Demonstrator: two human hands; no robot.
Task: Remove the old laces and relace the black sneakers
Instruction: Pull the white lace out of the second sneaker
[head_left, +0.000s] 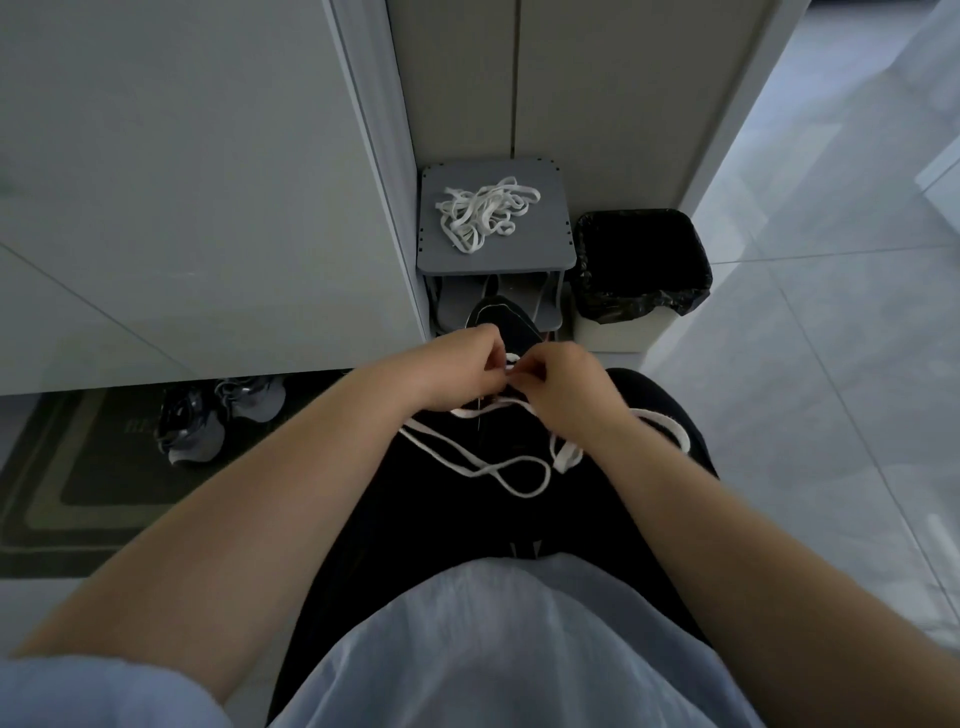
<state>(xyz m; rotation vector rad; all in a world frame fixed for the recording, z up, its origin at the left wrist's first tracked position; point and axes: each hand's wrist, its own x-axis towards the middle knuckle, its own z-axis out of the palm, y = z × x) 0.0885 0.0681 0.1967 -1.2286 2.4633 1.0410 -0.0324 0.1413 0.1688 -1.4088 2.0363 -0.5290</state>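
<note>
Nearest the camera, a pale blue shirt (498, 649) and black trousers (415, 519) fill the lower frame, with both bare forearms reaching forward over the lap. A white lace (498, 470) trails in loose loops across the trousers, one strand running up toward each wrist.

The left hand (462, 364) and right hand (561, 384) meet just above the knees. Both have their fingers curled in, pinching a short stretch of the white lace between them. The fingertips are blurred and turned away, so the exact grip and the eyelets cannot be made out.

The black sneaker (506, 322) lies on the lap under the hands, which cover most of it. Only its dark toe end with a thin pale sole edge shows beyond the knuckles.

Further on, a grey shoe rack (550, 249) stands against the wall, with a tangled pile of white laces (485, 213) on its top. A bin with a black liner (641, 260) stands just to its right. On the left, grey sneakers (218, 415) sit on a dark mat (67, 467), partly cut off by a white panel.
</note>
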